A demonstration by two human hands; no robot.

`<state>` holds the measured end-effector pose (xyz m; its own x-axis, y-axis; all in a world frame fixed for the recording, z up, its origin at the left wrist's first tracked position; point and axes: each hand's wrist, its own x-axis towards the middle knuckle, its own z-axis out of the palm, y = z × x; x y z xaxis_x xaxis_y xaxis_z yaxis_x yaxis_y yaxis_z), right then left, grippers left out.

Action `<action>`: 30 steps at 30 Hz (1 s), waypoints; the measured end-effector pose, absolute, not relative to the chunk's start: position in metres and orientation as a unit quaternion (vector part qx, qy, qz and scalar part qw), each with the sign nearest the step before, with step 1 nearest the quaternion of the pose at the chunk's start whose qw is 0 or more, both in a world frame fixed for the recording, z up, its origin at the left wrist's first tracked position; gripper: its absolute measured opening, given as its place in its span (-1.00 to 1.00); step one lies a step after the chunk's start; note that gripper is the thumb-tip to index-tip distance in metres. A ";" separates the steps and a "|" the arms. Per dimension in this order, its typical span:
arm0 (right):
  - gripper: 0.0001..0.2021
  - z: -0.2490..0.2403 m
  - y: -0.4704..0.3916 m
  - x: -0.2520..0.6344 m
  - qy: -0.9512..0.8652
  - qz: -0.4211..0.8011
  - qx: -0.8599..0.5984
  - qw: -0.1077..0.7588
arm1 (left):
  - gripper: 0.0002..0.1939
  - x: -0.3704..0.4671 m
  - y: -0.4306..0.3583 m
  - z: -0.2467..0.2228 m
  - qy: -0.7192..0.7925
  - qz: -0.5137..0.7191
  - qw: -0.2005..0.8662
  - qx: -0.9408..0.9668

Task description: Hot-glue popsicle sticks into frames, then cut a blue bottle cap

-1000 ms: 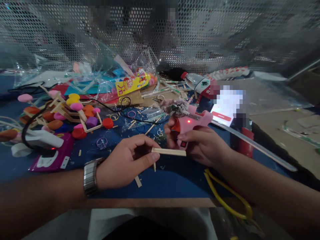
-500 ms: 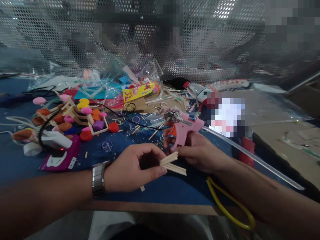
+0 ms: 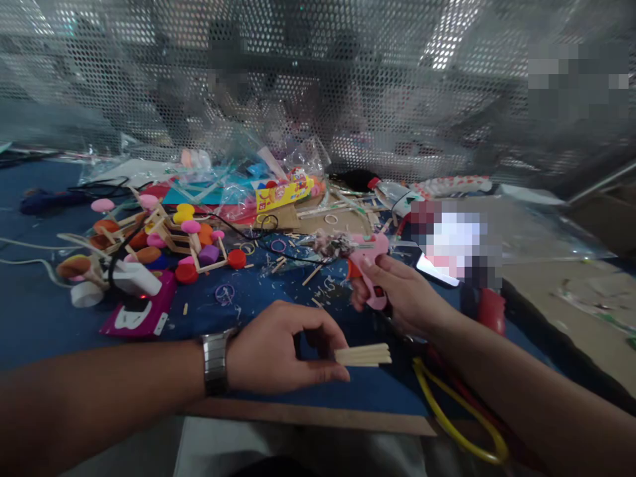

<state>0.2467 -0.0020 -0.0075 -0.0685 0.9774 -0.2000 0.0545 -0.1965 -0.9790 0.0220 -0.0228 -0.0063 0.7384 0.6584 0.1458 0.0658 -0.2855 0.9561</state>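
Observation:
Between thumb and fingers, my left hand (image 3: 288,348) pinches a small bundle of short wooden sticks (image 3: 365,355), whose free ends point right over the blue tabletop (image 3: 278,291). A pink hot glue gun (image 3: 370,255) is in my right hand (image 3: 405,288), with fingers wrapped round its handle near the orange trigger (image 3: 354,270). Grey, messy wrapping covers the gun's front (image 3: 332,245), which points left. The gun is above and beyond the sticks, apart from them. A metal watch (image 3: 215,361) is on my left wrist.
At the left lies a stick structure with coloured caps (image 3: 171,235), behind a purple power strip (image 3: 142,308) with a white plug. A lit phone (image 3: 450,248), a bottle (image 3: 397,195) and a yellow loop (image 3: 460,424) are at the right. Wood scraps and plastic wrappers lie behind, before a perforated metal screen (image 3: 308,86).
My right hand has drawn the glue gun away from the sticks and turned it. The sticks now lie closer together in my left hand. The camera view has shifted slightly.

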 end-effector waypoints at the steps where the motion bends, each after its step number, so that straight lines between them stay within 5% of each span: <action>1: -0.34 -0.005 -0.002 0.246 -0.483 0.550 -0.544 0.409 | -0.80 0.022 -0.023 -0.007 0.232 0.272 0.546 0.758; 9: -0.39 0.007 0.005 0.236 -0.547 0.524 -0.579 0.301 | -0.64 0.020 -0.023 -0.023 0.125 0.269 0.482 0.825; 16: -0.46 0.008 0.038 0.247 -0.576 0.490 -0.598 0.267 | -0.76 0.020 -0.024 -0.032 0.128 0.243 0.342 0.899; 25: -0.75 0.011 0.074 0.257 -0.558 0.498 -0.621 0.235 | -0.96 0.018 -0.023 -0.028 0.201 0.217 0.290 0.910; 30: -0.67 0.009 0.084 0.261 -0.538 0.498 -0.631 0.253 | -0.94 0.017 -0.022 -0.023 0.235 0.192 0.264 0.916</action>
<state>0.2609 0.0843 0.0095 -0.0744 0.9312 -0.3568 0.4265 -0.2937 -0.8555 0.0168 -0.0222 -0.0233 0.8156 0.5320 0.2275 0.3296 -0.7503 0.5730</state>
